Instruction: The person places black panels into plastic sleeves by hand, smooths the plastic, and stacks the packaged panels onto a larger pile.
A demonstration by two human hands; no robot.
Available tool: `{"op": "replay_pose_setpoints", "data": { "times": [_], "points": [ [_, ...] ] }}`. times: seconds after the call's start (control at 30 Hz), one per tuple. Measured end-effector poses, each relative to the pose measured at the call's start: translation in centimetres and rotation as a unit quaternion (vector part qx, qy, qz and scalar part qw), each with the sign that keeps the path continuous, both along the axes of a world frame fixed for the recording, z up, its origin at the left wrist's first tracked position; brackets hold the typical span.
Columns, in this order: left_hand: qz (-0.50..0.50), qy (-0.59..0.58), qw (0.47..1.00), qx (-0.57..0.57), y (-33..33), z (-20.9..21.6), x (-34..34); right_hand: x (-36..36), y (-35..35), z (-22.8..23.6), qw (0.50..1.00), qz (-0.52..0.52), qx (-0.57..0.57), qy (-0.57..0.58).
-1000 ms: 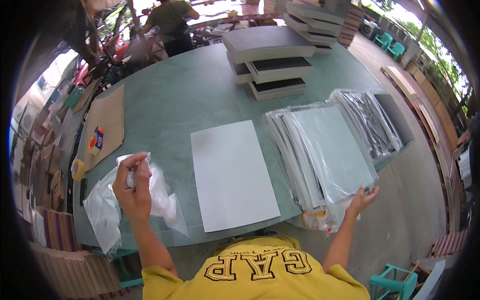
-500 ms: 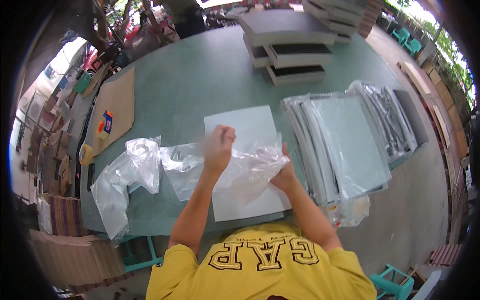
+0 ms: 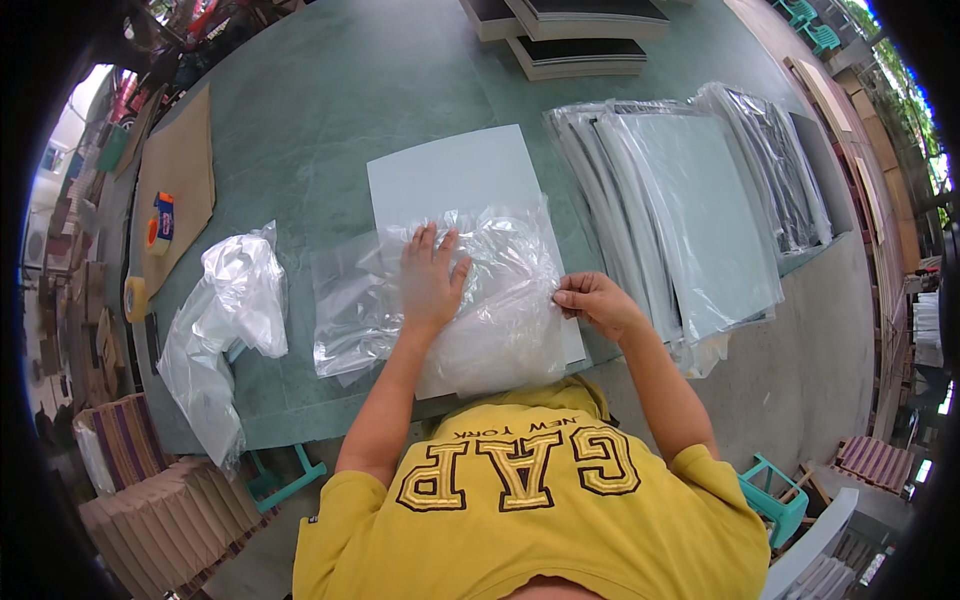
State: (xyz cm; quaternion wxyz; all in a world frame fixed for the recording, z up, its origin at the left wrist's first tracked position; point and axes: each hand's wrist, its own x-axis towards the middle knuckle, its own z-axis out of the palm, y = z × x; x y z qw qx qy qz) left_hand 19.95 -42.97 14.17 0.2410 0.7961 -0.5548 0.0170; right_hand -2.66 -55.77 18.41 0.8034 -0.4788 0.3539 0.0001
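A clear plastic bag (image 3: 470, 300) lies crumpled over the near half of a pale grey flat sheet (image 3: 450, 175) on the green table (image 3: 320, 110). My left hand (image 3: 430, 275) presses flat on the bag with its fingers spread. My right hand (image 3: 590, 300) pinches the bag's right edge beside the sheet's right side. The sheet's far half is uncovered.
A heap of loose clear bags (image 3: 225, 320) lies at the left. Bagged sheets (image 3: 690, 190) are stacked at the right. Dark flat panels (image 3: 580, 50) stand at the back. Brown cardboard (image 3: 175, 180) with tape rolls (image 3: 160, 225) lies far left. A teal stool (image 3: 775, 490) stands lower right.
A second ago my left hand held a bag at the left heap and my right hand was at the table's right edge. Both hands then brought a bag onto the sheet and lowered it.
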Motion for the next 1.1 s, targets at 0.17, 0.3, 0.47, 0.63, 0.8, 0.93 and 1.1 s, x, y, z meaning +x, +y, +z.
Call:
{"op": "replay_pose_setpoints", "data": {
  "times": [0.17, 0.3, 0.47, 0.63, 0.8, 0.93, 1.1],
  "points": [
    [0.057, 0.071, 0.994, -0.065, 1.1, 0.7, 0.8, -0.1, 1.3, 0.2, 0.995, -0.059, 0.078, -0.026],
    [0.006, 0.375, 0.927, -0.024, 1.9, 7.0, -1.3, 1.2, 2.3, 0.0, 0.979, -0.100, 0.172, -0.034],
    [-0.038, 0.502, 0.862, -0.055, 2.6, 9.6, -4.3, 6.0, 3.0, 2.9, 0.970, -0.053, 0.165, -0.169],
    [0.204, 0.523, 0.827, -0.027, 20.5, 0.7, 3.9, 4.2, -0.6, 5.8, 0.948, -0.109, 0.152, -0.256],
    [0.526, 0.236, 0.740, -0.345, 38.8, -0.2, 5.5, 6.0, 0.3, 7.1, 0.981, 0.021, 0.093, -0.171],
    [0.446, 0.346, 0.706, -0.427, 24.4, 11.0, 2.3, 11.4, 6.2, 9.0, 0.980, 0.114, 0.093, -0.133],
    [0.125, 0.438, 0.873, -0.175, 14.1, 17.2, -3.1, 14.9, 11.9, 9.3, 0.952, 0.160, 0.131, -0.226]
  ]
}}
